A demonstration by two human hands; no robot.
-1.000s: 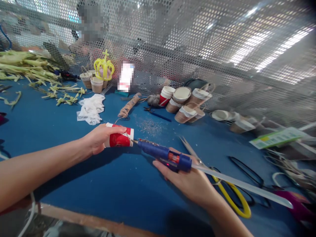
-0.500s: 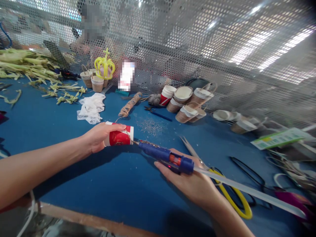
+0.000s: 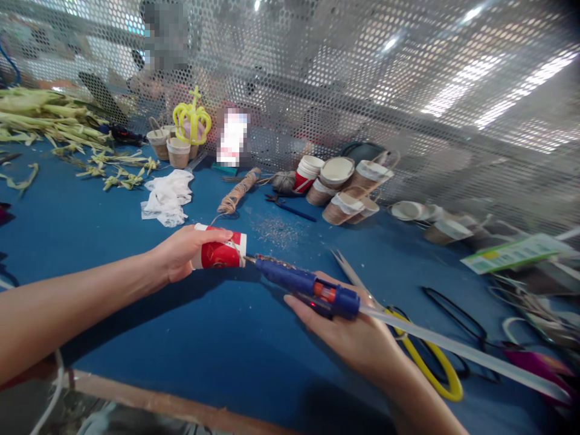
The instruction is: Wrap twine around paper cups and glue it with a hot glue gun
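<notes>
My left hand is wrapped round a red and white paper cup lying on its side above the blue table. My right hand grips a blue hot glue gun with a long clear glue stick trailing to the right. The gun's nozzle touches the cup's rim end. A strand of brown twine runs from a spool behind the cup towards it.
Yellow-handled scissors lie just right of my right hand. Several twine-wrapped and plain paper cups stand at the back, with a white cloth, green leaf strips, a yellow crown and a perforated metal screen. A person sits behind the screen.
Almost nothing has changed. The glue gun has shifted slightly right and down, its nozzle staying at the cup's end.
</notes>
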